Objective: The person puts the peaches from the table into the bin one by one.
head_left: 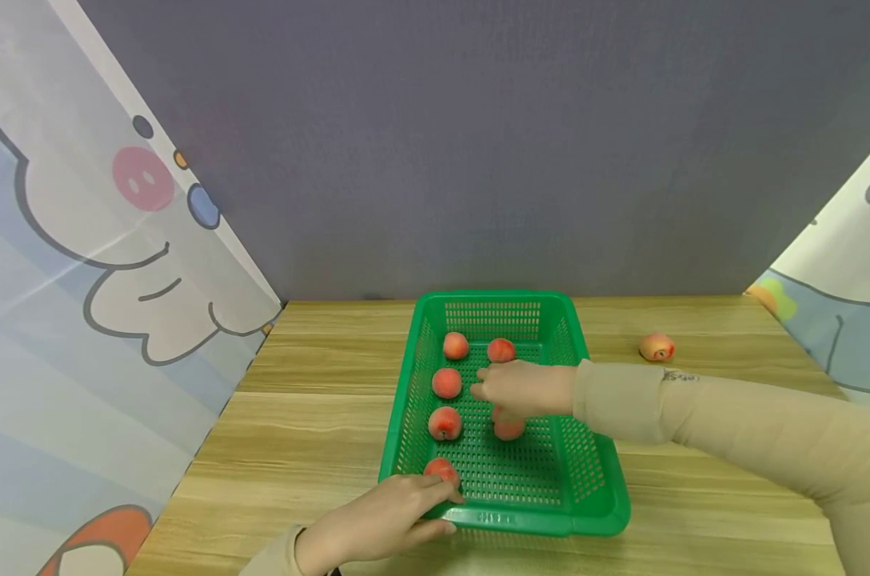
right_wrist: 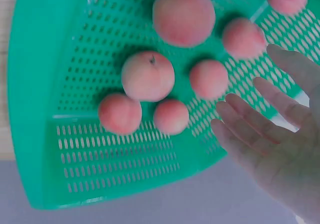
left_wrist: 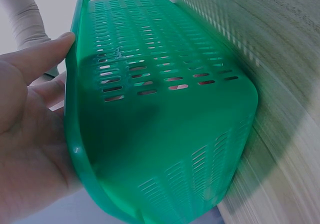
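Observation:
A green plastic basket (head_left: pixel 528 522) with slotted sides stands on the table with several pink-red peaches inside, such as one peach (head_left: pixel 446 383) in the left row. At the basket's front-left corner my left hand (head_left: pixel 388 512) holds the rim, thumb outside and fingers reaching over it. Those fingers lie across the front peach (head_left: pixel 440 470). My right hand (head_left: pixel 517 387) hovers over the basket's middle, fingers spread and nothing in them. Beneath it a peach (head_left: pixel 508 428) is partly hidden. The right wrist view shows peaches (right_wrist: pixel 148 76) beside the spread fingers.
One more peach (head_left: pixel 656 346) lies on the wooden table (head_left: pixel 313 360), right of the basket. A dark grey panel (head_left: pixel 478 144) rises behind the table. Cartoon-printed sheets (head_left: pixel 140 264) hang along both sides.

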`<state>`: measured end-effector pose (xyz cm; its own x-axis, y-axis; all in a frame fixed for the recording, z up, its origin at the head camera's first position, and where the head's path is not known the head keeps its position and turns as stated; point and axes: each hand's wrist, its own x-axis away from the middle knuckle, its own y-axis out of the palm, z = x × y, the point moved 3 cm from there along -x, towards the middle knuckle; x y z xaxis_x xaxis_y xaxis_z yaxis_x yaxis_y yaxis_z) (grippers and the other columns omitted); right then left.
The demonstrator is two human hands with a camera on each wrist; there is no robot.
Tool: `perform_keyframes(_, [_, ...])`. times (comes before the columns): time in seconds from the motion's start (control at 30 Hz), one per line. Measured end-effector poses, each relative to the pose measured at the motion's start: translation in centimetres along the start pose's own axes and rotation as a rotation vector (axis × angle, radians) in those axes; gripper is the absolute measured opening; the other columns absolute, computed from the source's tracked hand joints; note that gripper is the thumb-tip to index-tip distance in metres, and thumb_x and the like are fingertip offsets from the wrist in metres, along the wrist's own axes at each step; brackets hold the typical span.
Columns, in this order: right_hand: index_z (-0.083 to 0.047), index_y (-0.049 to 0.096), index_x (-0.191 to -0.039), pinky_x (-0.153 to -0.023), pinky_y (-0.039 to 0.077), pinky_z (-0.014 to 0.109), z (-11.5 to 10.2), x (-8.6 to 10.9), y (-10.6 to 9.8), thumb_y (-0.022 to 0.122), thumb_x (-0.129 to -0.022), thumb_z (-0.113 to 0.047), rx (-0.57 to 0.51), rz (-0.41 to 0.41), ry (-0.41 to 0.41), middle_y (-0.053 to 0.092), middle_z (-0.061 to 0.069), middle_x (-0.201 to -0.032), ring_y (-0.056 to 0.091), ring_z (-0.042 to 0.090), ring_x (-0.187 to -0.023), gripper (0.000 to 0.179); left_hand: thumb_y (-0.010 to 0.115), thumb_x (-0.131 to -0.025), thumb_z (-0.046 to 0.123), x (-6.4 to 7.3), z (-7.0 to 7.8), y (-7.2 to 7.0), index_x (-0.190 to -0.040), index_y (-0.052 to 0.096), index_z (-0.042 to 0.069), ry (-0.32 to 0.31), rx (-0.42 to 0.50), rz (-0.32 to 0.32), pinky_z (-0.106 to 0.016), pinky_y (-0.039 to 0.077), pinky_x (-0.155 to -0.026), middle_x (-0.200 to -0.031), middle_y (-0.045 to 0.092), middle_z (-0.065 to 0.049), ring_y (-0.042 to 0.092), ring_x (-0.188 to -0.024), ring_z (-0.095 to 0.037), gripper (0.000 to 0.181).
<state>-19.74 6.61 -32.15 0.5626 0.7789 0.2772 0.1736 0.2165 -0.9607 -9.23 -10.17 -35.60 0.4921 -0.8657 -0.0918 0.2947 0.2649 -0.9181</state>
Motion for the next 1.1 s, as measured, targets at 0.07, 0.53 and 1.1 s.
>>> perform_keyframes(0.07, [-0.008,0.059,-0.107,-0.072,0.048,0.025,0.5,0.4,-0.6,0.066,-0.080,-0.019,-0.030,0.031,0.000,0.059,0.008,-0.108,0.056,0.019,-0.093,0.030,0.050,-0.090,0.028,0.0,0.0,0.0,-0.109,0.055,0.010,0.005,-0.002,0.004,-0.014,0.044,-0.076,-0.102,0.061,0.005,0.056,-0.093,-0.004,0.026])
perform_keyframes(0.53, [-0.001,0.056,-0.112,-0.085,0.043,0.045,4.4,3.1,-3.4,0.064,-0.081,-0.019,-0.081,0.225,0.073,0.053,0.022,-0.116,0.046,0.038,-0.110,0.036,0.052,-0.090,0.026,-0.1,0.0,0.0,-0.109,0.056,0.009,0.011,-0.002,0.006,-0.018,0.045,-0.076,-0.102,0.061,0.004,0.056,-0.094,-0.004,0.026])
perform_keyframes(1.1, [-0.003,0.059,-0.102,-0.068,0.048,0.039,10.7,6.7,-3.3,0.064,-0.081,-0.014,-0.157,0.337,0.239,0.056,0.015,-0.099,0.057,0.027,-0.082,0.024,0.048,-0.091,0.030,0.0,-0.2,0.1,-0.108,0.055,0.011,0.021,-0.009,0.026,-0.013,0.043,-0.076,-0.101,0.061,0.005,0.056,-0.093,-0.003,0.027])
